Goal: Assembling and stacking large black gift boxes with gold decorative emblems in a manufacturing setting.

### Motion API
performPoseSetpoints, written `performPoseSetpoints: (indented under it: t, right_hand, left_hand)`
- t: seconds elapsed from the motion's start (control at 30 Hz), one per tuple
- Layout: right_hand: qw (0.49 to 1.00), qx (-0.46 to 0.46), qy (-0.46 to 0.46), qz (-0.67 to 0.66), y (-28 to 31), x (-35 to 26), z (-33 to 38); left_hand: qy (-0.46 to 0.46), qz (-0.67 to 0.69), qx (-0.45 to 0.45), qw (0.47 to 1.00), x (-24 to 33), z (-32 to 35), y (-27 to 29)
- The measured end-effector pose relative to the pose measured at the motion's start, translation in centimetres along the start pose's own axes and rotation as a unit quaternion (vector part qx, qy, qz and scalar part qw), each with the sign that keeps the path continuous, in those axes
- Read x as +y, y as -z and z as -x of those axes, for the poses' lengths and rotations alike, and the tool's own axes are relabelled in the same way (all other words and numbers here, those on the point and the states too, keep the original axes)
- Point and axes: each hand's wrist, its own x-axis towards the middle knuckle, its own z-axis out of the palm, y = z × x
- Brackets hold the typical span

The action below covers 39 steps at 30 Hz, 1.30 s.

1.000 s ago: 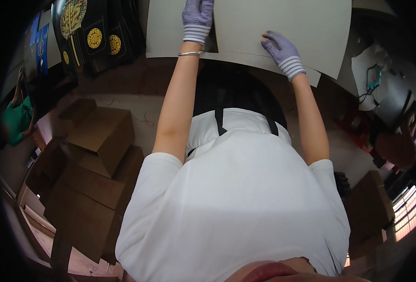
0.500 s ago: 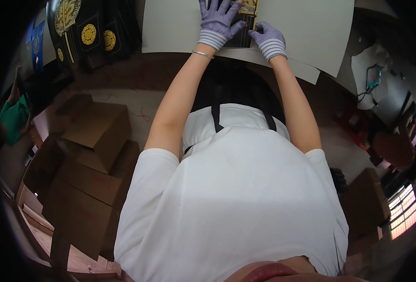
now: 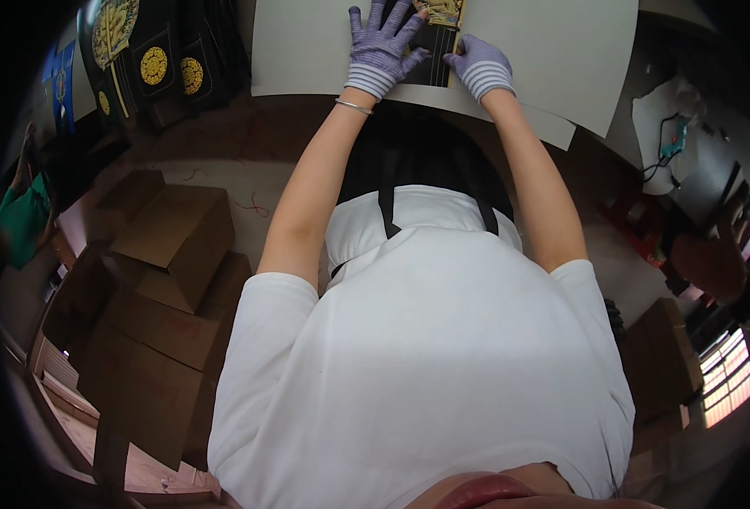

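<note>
A black panel with gold ornament and thin gold lines [image 3: 437, 69] lies on the pale sheet-covered table [image 3: 553, 51], partly hidden by my hands and cut off by the upper edge. My left hand [image 3: 381, 49], in a purple striped glove, rests flat on the panel's left part with its fingers spread. My right hand [image 3: 482, 64], in a matching glove, is at the panel's right edge, along a yellow strip. Its fingers are curled in, and thumb and fingertips meet that edge. The exact grip is partly hidden.
Black pieces with gold round emblems [image 3: 156, 66] stand at the upper left, near a blue item [image 3: 64, 89]. Brown cardboard boxes [image 3: 171, 229] stand on the floor to my left. A cable with a teal device [image 3: 673, 136] lies at the right. Another person in green [image 3: 23, 216] is at far left.
My left hand has slid slightly left and its fingers have spread wider on the panel. My right hand has shifted a little left and down along the edge.
</note>
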Motion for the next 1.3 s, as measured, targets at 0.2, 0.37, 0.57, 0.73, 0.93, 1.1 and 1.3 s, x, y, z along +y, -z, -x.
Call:
performPoseSetpoints:
  t: [0.2, 0.37, 0.57, 0.73, 0.93, 1.1, 1.3]
  right_hand:
    - [1.000, 0.005, 0.017, 0.018, -0.1, 0.8, -0.3]
    - [0.999, -0.025, -0.017, 0.019, 0.2, 0.6, -0.5]
    - [0.999, -0.026, -0.019, 0.028, 0.0, 1.0, -0.7]
    - [0.998, -0.036, -0.027, 0.038, 0.1, 0.7, -0.6]
    - [0.999, -0.026, -0.026, 0.035, -0.1, 0.5, -0.6]
    - [0.999, -0.018, -0.028, 0.031, -0.2, 0.6, -0.6]
    - [1.000, -0.008, -0.020, 0.021, -0.4, 0.9, -0.5]
  left_hand:
    - [0.010, 0.058, -0.017, 0.998, 0.9, -0.3, 1.6]
    - [0.150, 0.032, 0.038, 0.987, -0.9, 4.8, 4.2]
    - [0.203, 0.017, 0.034, 0.978, -0.1, 9.3, 7.2]
    - [0.142, 0.052, 0.014, 0.988, 2.4, 9.0, 7.4]
    - [0.030, 0.081, -0.030, 0.996, 5.7, 7.9, 6.0]
    - [0.007, 0.070, -0.060, 0.996, 5.7, 8.0, 4.9]
    - [0.003, 0.068, -0.072, 0.995, 5.7, 7.8, 4.8]
